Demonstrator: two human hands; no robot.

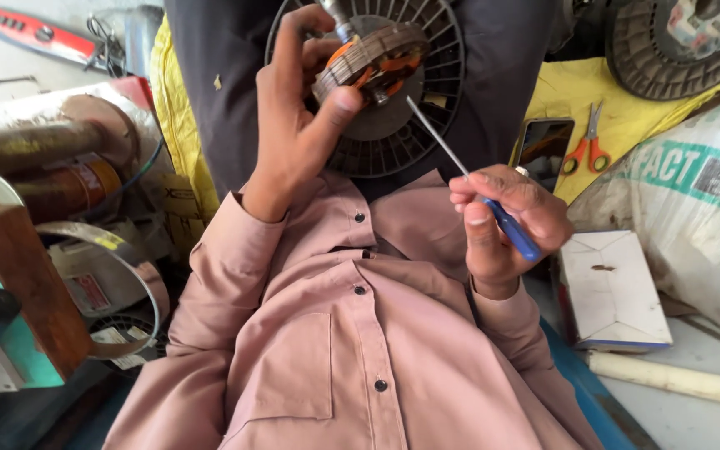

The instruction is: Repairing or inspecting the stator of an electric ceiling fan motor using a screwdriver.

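1. Motor stator (pixel 368 62), a round stack of dark metal plates with copper-orange windings and orange insulation showing on its face, sits high in the head view, held up in front of a black slotted plastic reel (pixel 393 133) that rests on the person's dark-trousered lap.
2. Left hand (pixel 293 117) is raised with the wrist bent back and the pink sleeve (pixel 210 275) running up to it; the thumb presses the stator's lower edge and the fingers curl over its top, so the fingers are clamped on the stator.
3. Right hand (pixel 506 217) is lower and to the side, well apart from the left, its fingers closed together round the blue handle of a thin screwdriver (pixel 460 171).
4. The screwdriver's slim metal shaft slants up toward the stator; its tip ends just below the stator's face, and whether it touches cannot be told.
5. The stator looks worn and dusty, tilted so its wound face turns toward the screwdriver.
6. Around the hands: orange-handled scissors (pixel 587 146) on a yellow cloth (pixel 618 108), a white box (pixel 614 287) beside the right wrist, a white printed sack (pixel 693 200), and a rusty roller (pixel 35 142) on the far left.
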